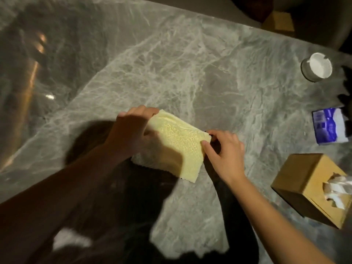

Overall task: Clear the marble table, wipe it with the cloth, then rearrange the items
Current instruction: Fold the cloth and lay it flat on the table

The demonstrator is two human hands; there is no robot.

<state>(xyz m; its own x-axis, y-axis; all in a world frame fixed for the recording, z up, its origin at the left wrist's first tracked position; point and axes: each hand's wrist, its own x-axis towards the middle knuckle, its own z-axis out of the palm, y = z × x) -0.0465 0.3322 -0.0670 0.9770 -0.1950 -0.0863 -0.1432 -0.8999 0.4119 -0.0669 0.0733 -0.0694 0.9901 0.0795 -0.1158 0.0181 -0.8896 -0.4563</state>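
Apparently midway: my left hand [133, 130] and right hand [226, 153] each pinch the yellow cloth [179, 145]; tabletop [171, 63] mostly cleared, wiping pending.

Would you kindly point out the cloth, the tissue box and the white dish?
cloth [179, 141], head view, its textured upper face.
tissue box [301, 174], head view, its plain cardboard side.
white dish [321, 64], head view, its white inside.

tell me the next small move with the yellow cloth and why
Probably lower the cloth flat onto the marble table and start wiping. The left hand and right hand each hold an upper corner, so it hangs doubled over rather than lying flat. The tissue box, tissue pack and round white dish sit off to the right, away from it.
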